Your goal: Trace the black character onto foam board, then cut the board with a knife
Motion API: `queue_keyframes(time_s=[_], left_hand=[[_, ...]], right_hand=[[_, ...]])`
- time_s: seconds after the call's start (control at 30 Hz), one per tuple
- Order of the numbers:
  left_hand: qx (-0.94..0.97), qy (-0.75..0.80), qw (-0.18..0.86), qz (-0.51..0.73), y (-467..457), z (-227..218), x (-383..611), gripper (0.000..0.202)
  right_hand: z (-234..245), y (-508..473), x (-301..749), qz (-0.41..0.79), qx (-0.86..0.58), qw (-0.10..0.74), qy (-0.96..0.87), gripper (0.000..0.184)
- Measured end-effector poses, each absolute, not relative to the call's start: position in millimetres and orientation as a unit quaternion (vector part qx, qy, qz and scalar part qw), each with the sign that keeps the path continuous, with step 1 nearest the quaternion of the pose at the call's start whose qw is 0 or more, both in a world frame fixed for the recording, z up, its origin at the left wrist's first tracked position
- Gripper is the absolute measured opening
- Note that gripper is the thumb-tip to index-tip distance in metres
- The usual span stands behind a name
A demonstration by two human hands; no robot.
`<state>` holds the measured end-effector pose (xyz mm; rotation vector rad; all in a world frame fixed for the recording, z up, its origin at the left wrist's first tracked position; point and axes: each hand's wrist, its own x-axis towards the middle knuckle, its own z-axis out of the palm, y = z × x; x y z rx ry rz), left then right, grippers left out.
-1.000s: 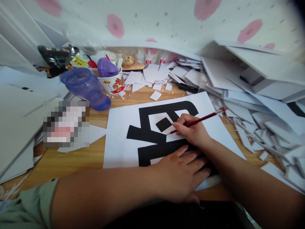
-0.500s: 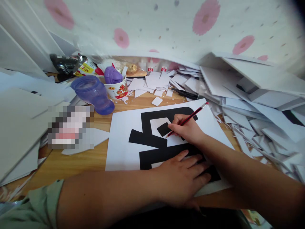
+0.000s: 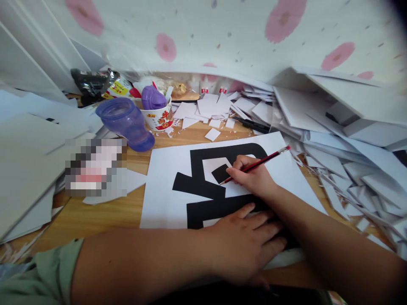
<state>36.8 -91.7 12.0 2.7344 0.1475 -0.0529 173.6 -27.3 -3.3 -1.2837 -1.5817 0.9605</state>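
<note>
White sheet [image 3: 159, 178]: flat on the wooden table [image 3: 127, 216], printed with bold black shapes.
Right hand [image 3: 252, 176]: pinches the pencil [image 3: 270, 157] above the sheet's middle, its tip by the small black block [image 3: 220, 173]; whether it touches, I cannot tell.
Left hand [image 3: 246, 243]: palm down, fingers spread across the sheet's near part.
Purple vessel [image 3: 125, 120]: just beyond the sheet's far left corner.
Paper offcuts [image 3: 329, 160]: heaped right of the sheet, near the right forearm.
Slip risk: should the left palm ease off, the sheet could turn under the pencil and a line stray.
Clutter risk: a wide elbow swing could knock loose offcuts onto the sheet.
</note>
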Motion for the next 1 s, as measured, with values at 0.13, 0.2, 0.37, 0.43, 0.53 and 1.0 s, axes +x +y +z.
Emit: queue_keyframes(time_s=[0.13, 0.2, 0.37, 0.43, 0.53, 1.0], left_hand=[[0.981, 0.054, 0.185, -0.004, -92.1, 10.2, 36.5, 0.069], [0.981, 0.052, 0.185, 0.008, -92.3, 9.0, 36.2, 0.069], [0.979, 0.051, 0.198, 0.015, -92.3, 8.0, 35.9, 0.071], [0.978, 0.049, 0.202, 0.011, -92.0, 8.7, 35.9, 0.071], [0.978, 0.048, 0.205, -0.005, -91.3, 10.4, 36.1, 0.071], [0.979, 0.053, 0.196, 0.005, -93.2, 6.4, 37.0, 0.071]], right_hand=[[-5.6, -27.0, 173.5, 0.388, -0.521, 0.427, -0.629, 0.03], [-5.5, -26.9, 173.3, 0.392, -0.523, 0.427, -0.625, 0.03], [-5.2, -26.0, 172.6, 0.371, -0.529, 0.424, -0.634, 0.032], [-5.3, -25.4, 172.7, 0.363, -0.533, 0.424, -0.636, 0.032], [-4.7, -24.9, 173.1, 0.364, -0.534, 0.421, -0.636, 0.031], [-6.5, -26.0, 178.1, 0.386, -0.516, 0.436, -0.629, 0.031]])
